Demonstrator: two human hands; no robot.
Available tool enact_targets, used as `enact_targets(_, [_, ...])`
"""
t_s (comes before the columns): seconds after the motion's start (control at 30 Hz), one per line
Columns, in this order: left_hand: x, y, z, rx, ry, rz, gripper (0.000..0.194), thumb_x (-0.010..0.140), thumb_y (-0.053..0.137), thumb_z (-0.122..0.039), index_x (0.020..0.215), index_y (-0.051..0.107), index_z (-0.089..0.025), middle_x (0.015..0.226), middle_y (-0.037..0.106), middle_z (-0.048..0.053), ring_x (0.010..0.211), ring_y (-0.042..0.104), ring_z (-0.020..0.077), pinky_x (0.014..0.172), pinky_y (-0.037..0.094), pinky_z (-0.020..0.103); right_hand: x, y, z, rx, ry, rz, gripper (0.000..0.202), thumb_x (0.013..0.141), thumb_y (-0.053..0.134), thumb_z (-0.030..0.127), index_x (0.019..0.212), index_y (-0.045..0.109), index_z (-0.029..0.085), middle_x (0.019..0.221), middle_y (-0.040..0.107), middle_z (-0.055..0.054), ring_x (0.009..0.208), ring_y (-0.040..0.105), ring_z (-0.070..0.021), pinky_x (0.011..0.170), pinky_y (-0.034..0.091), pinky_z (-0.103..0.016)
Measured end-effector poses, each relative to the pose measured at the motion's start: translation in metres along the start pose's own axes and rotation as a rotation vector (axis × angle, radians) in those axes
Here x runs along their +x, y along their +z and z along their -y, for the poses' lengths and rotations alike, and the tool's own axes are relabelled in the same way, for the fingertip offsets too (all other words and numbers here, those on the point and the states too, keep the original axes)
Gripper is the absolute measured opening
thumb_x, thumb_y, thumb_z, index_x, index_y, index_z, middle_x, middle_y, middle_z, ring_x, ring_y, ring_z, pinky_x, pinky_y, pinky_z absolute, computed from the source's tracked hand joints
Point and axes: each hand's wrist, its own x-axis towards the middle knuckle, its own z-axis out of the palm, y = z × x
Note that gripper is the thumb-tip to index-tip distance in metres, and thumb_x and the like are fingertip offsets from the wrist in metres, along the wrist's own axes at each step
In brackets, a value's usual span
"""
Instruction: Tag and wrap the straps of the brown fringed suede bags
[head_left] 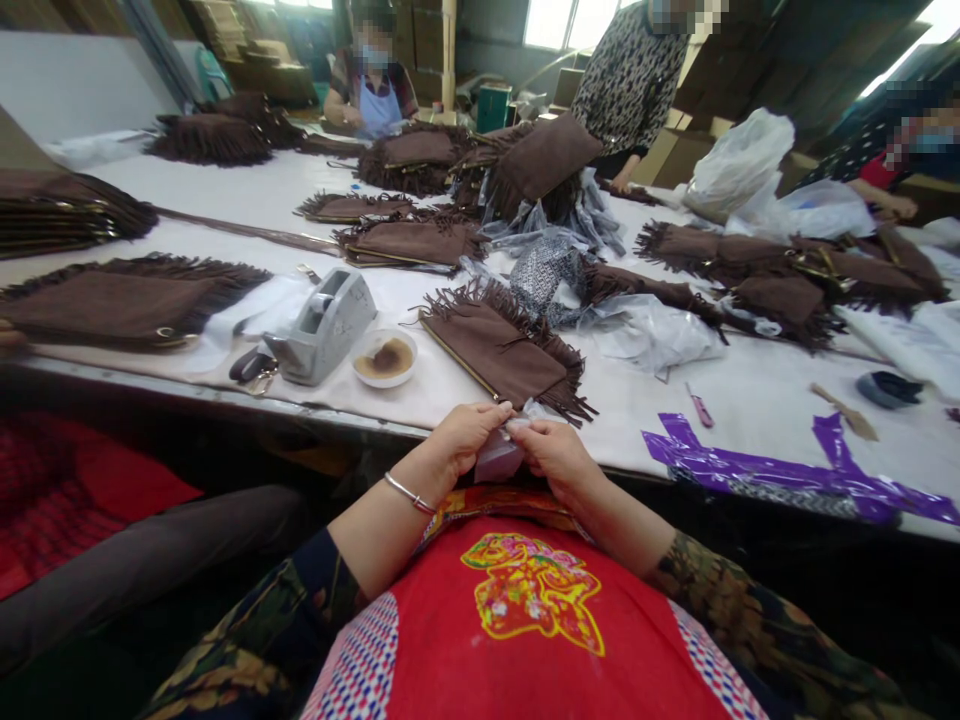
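Note:
A brown fringed pouch (pixel 510 350) lies at the table edge in front of me, its brass zipper along the left side. My left hand (pixel 471 438), with a bangle on the wrist, is closed in a pinch at the zipper's near end. Close beside it, my right hand (pixel 553 452) is closed too, fingertips almost meeting the left ones. A thin piece of clear plastic (pixel 499 462) hangs between and below both hands, gripped by their fingers. Whether the left fingers also hold the zipper end cannot be made out.
A grey tape dispenser (pixel 319 325) and a white dish (pixel 384 358) with brown residue stand to the left. Purple tape (pixel 765 462) and a small pink-handled cutter (pixel 700 406) lie right. More fringed pouches (pixel 412 240) are stacked behind. Co-workers (pixel 630 85) stand across the table.

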Motion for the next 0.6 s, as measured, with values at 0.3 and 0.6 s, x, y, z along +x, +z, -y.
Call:
enact_targets(0.3, [-0.040, -0.018, 0.003, 0.118, -0.201, -0.077, 0.029, 0.081, 0.068, -0.041, 0.090, 0.063, -0.013, 0.078, 0.070, 0.008, 0.068, 0.069, 0.0200, 0.058, 0.055, 0.029, 0.011, 0.017, -0.002, 0.072, 0.082, -0.103, 0.035, 0.067, 0.071, 0.046, 0.057, 0.051, 0.019, 0.038, 0.037, 0.009, 0.034, 0.030, -0.0059, 0.034, 0.018, -0.021])
enact_targets(0.6, [-0.032, -0.028, 0.007, 0.296, -0.036, -0.270, 0.017, 0.073, 0.062, -0.033, 0.068, 0.056, -0.017, 0.058, 0.058, -0.001, 0.052, 0.058, 0.0153, 0.050, 0.046, 0.026, 0.003, 0.021, -0.003, 0.076, 0.191, -0.004, 0.030, 0.081, 0.060, 0.042, 0.066, 0.054, 0.017, 0.055, 0.055, 0.003, 0.036, 0.042, -0.0059, 0.031, 0.025, -0.017])
